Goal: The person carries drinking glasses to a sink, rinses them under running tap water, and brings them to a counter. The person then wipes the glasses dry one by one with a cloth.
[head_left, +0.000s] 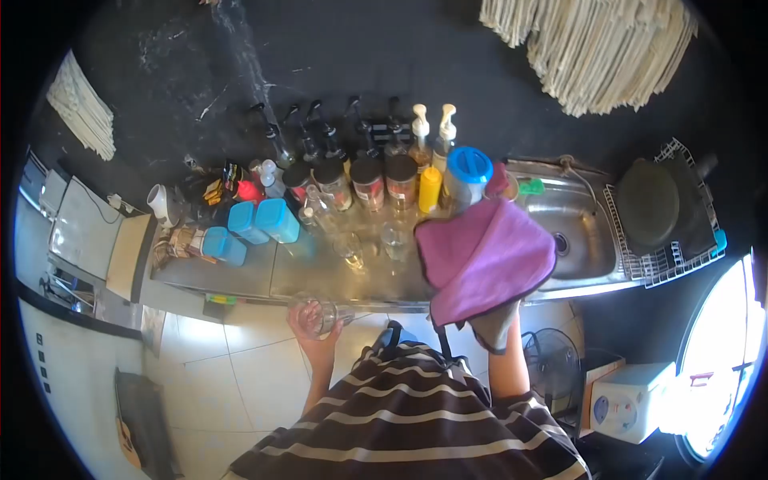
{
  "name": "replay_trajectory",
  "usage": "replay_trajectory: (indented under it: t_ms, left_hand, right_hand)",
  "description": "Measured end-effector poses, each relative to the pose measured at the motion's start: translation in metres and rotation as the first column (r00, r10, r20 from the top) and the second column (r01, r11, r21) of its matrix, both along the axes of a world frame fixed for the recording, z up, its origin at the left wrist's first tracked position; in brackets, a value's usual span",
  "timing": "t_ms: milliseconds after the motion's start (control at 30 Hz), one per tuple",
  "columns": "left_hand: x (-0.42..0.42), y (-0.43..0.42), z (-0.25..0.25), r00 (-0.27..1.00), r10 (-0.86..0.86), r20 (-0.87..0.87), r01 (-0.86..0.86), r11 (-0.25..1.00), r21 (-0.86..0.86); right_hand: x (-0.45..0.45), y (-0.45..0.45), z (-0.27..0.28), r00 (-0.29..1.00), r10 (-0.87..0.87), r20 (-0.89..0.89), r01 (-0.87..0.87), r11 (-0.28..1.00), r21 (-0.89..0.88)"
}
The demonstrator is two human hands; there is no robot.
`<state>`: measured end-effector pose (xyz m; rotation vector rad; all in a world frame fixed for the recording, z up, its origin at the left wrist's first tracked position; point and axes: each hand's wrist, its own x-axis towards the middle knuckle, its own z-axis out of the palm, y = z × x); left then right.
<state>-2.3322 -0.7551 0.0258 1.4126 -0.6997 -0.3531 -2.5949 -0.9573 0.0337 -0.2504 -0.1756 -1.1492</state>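
Observation:
My left hand (307, 332) is closed around a clear drinking glass (326, 314), held tilted in front of the counter's edge. A purple cloth (490, 254) with a dark border and a greyish underside hangs spread from my right hand (513, 322), which is almost wholly covered by it. The cloth is raised over the counter's edge and hides part of the sink's left side. On the steel counter, two clear glasses, one here (350, 250) and another glass (395, 240), stand between my hands.
Behind stand several dark-lidded jars (368, 184), pump bottles (420, 132), a yellow squeeze bottle (430, 190) and a blue-lidded container (470, 166). Blue-lidded boxes (277, 220) are at left. The sink (588, 252) and a wire rack (664, 268) with a dark pan (646, 204) lie right.

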Motion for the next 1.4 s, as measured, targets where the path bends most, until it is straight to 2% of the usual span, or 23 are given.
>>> replay_trajectory:
  t_ms: [67,100,167,233,267,300,367,433,467,500,567,600,633,667,867,933,967,1033,1067,1133,1167,1200,1400]
  left_hand:
    - [-0.014,0.012,0.012,0.998,-0.053,-0.045,0.053,0.998,0.014]
    - [-0.019,0.016,0.020,0.991,-0.103,-0.085,0.104,0.994,0.017]
    - [-0.025,0.029,0.021,0.961,-0.215,-0.172,0.218,0.976,-0.002]
    - [-0.043,0.028,0.027,0.841,-0.429,-0.331,0.347,0.895,-0.279]
    - [-0.050,0.035,0.039,0.759,-0.522,-0.388,0.447,0.852,-0.273]
    - [-0.053,0.039,0.043,0.656,-0.622,-0.428,0.540,0.783,-0.309]
    - [-0.061,0.045,0.060,0.420,-0.744,-0.520,0.688,0.634,-0.352]
    - [-0.077,0.064,0.096,0.351,-0.649,-0.675,0.743,0.632,-0.221]
    - [-0.073,0.067,0.107,0.232,-0.643,-0.730,0.828,0.524,-0.199]
    - [-0.064,0.072,0.097,0.230,-0.648,-0.726,0.831,0.518,-0.200]
    - [-0.043,0.094,0.049,0.609,-0.592,-0.527,0.793,0.452,0.409]
    - [-0.036,0.098,0.038,0.736,-0.582,-0.346,0.629,0.399,0.667]
    - [-0.033,0.093,0.051,0.736,-0.582,-0.345,0.629,0.402,0.665]
    - [-0.031,0.090,0.063,0.693,-0.586,-0.420,0.703,0.420,0.574]
    - [-0.011,0.050,0.153,0.335,-0.702,-0.628,0.855,0.507,-0.111]
    - [0.028,0.032,0.130,0.121,-0.820,-0.559,0.877,0.353,-0.327]
    - [0.041,0.029,0.122,0.071,-0.874,-0.481,0.879,0.283,-0.385]
    - [0.064,0.034,0.129,0.111,-0.870,-0.480,0.904,0.289,-0.316]
    - [0.077,0.035,0.129,0.083,-0.857,-0.508,0.916,0.266,-0.299]
    - [0.091,0.032,0.119,0.069,-0.884,-0.462,0.886,0.268,-0.379]
    - [0.097,0.031,0.117,0.024,-0.881,-0.473,0.873,0.249,-0.419]
    - [0.099,0.027,0.121,0.097,-0.898,-0.429,0.859,0.293,-0.419]
    - [0.147,0.008,0.135,-0.063,-0.909,-0.413,0.898,0.129,-0.420]
  right_hand:
    - [-0.057,-0.003,-0.105,0.973,-0.029,0.228,0.033,0.999,-0.011]
    - [-0.063,0.018,-0.096,0.972,-0.029,0.233,0.031,1.000,-0.006]
    - [-0.082,0.067,-0.059,0.885,-0.286,-0.367,0.176,0.936,-0.304]
    - [-0.071,0.116,-0.001,0.493,-0.195,-0.848,0.407,0.913,0.026]
    - [-0.070,0.126,0.019,0.434,-0.184,-0.882,0.381,0.924,-0.005]
    - [-0.079,0.131,0.004,0.434,-0.173,-0.884,0.377,0.926,0.003]
    - [-0.099,0.133,-0.035,0.824,-0.176,-0.539,0.180,0.983,-0.046]
    - [-0.090,0.135,-0.027,0.740,-0.219,-0.636,0.235,0.970,-0.060]
    - [-0.084,0.133,-0.027,0.739,-0.217,-0.637,0.244,0.969,-0.047]
    - [-0.072,0.129,-0.016,0.782,-0.183,-0.596,0.197,0.980,-0.042]
    - [-0.037,0.136,0.039,0.556,-0.057,-0.829,0.269,0.956,0.115]
    - [-0.028,0.136,0.046,0.348,-0.140,-0.927,0.162,0.983,-0.088]
    - [-0.023,0.134,0.043,0.467,-0.118,-0.876,0.141,0.988,-0.058]
    - [-0.016,0.133,0.037,0.578,-0.089,-0.811,0.113,0.993,-0.029]
    - [0.024,0.099,0.048,0.650,0.123,-0.750,-0.129,0.990,0.050]
    - [0.035,0.084,0.057,0.707,0.154,-0.690,-0.120,0.988,0.098]
    - [0.042,0.079,0.068,0.373,-0.174,-0.911,-0.182,0.949,-0.256]
    - [0.051,0.058,0.065,0.598,0.023,-0.802,-0.212,0.968,-0.131]
    - [0.054,0.056,0.089,0.352,-0.104,-0.930,-0.291,0.932,-0.214]
    - [0.069,0.054,0.091,0.862,-0.118,-0.492,-0.170,0.848,-0.501]
    - [0.081,0.053,0.100,0.863,-0.117,-0.492,-0.172,0.846,-0.504]
    - [0.102,0.050,0.114,0.800,-0.168,-0.576,-0.231,0.799,-0.555]
    - [0.223,0.094,0.156,0.307,-0.582,-0.753,-0.654,0.445,-0.611]
